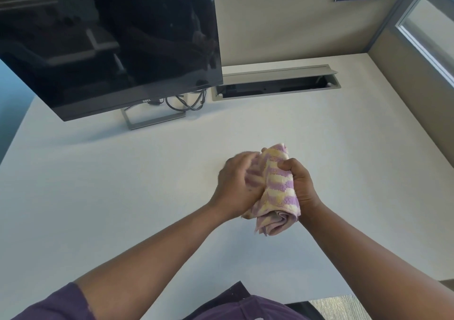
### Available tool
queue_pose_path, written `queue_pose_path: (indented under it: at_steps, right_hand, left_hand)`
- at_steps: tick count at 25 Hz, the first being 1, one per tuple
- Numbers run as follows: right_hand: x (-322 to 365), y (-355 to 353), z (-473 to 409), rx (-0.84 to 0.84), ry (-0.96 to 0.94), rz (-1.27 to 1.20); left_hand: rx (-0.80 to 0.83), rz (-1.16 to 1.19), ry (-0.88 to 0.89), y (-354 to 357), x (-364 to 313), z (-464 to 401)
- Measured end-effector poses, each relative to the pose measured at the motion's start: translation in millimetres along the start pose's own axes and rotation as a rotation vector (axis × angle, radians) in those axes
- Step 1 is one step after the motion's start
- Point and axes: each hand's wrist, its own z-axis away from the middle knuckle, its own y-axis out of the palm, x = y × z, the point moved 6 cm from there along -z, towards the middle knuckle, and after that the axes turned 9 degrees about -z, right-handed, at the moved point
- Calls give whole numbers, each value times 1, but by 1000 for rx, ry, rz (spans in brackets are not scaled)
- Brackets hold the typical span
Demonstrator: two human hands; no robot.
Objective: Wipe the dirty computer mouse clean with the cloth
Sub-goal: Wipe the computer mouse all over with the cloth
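A purple and yellow striped cloth (276, 189) is bunched up between both hands, held a little above the white desk (122, 184). My right hand (303, 184) grips the cloth from the right side with fingers closed into it. My left hand (233, 184) presses against the cloth's left side, its fingers blurred and partly tucked into the folds. The computer mouse is hidden; I cannot tell whether it is wrapped inside the cloth.
A dark Dell monitor (110, 44) on a grey stand (152, 120) fills the back left, with black cables (186, 102) behind it. An open cable tray slot (275, 88) lies at the back centre. Beige partition walls (294, 24) close off the back and right.
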Motion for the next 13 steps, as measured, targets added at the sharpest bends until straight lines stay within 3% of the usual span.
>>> queue_pose_path:
  at_steps: [3,9,13]
  right_hand:
    - [3,4,3,0,-41,37]
    - [5,-8,11,-102,-140,236]
    - [1,-3,13,-119,-163,287]
  left_hand:
    - [261,239,-34,20,-7,4]
    - [303,389,-151,42,6,23]
    - [264,330,-76,45,1,21]
